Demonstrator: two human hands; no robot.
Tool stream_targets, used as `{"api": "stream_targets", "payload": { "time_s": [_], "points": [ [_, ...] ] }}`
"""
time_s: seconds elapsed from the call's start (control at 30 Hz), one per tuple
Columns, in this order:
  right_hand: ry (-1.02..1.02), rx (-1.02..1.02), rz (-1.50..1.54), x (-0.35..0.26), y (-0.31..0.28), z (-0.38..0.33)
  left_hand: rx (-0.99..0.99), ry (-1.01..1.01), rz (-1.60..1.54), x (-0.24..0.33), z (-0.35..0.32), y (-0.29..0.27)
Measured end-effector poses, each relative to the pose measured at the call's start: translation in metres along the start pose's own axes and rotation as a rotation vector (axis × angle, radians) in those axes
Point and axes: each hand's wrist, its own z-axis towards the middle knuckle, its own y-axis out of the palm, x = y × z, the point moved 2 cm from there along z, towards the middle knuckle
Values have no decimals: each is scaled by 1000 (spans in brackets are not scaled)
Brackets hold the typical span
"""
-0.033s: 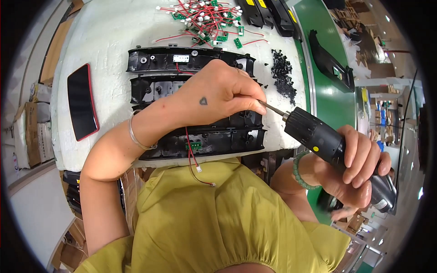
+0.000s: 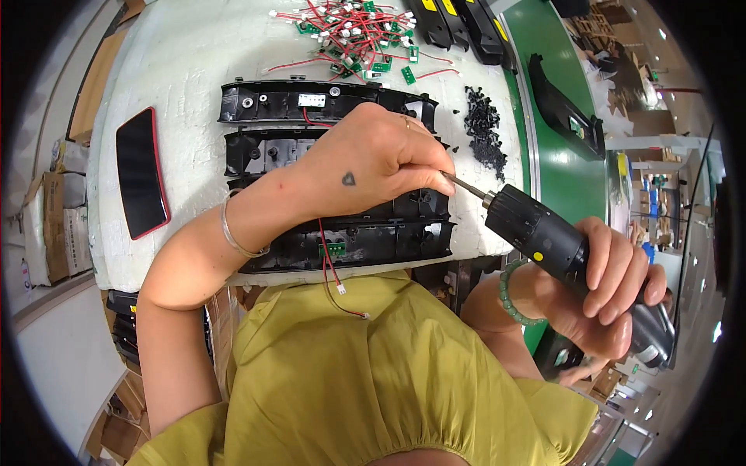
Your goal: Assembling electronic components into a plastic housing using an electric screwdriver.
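My right hand [image 2: 614, 283] is wrapped round a black electric screwdriver [image 2: 536, 229], its bit slanting up to the left. The thumb and forefinger of my left hand [image 2: 400, 163] are pinched together at the tip of the bit [image 2: 468, 188]. Whatever they hold there is hidden by the fingertips. Below my left forearm are several curved black plastic housings in a stack of rows. The nearest housing [image 2: 373, 247] carries a small green circuit board [image 2: 332, 249] with red and black wires hanging over the table edge. In the farthest housing [image 2: 280, 103] sits a white connector board [image 2: 311, 100].
Small black screws [image 2: 483, 128] are heaped at the right of the white work surface [image 2: 186, 70]. Wired green boards [image 2: 353, 35] lie in a pile at the back. A dark red-edged phone-like panel [image 2: 142, 175] rests left. More black housings [image 2: 563, 109] lie on the green surface.
My hands and the screwdriver stay nearly in place. At the lower right, another person's hand and a black part have shifted slightly.
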Motion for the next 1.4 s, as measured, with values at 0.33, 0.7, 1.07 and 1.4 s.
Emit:
{"api": "stream_targets", "payload": {
  "time_s": [0.33,0.7,1.07,1.4],
  "points": [
    [89,-73,-10,28,18,3,131,0,235,8,-21,-26],
    [240,-254,47,133,33,25,210,-310,790,-49,-71,-95],
    [421,-204,26,186,45,15,265,-316,782,-67,-72,-84],
    [458,-303,25,197,51,17,282,-325,757,-70,-70,-83]
  ]
}}
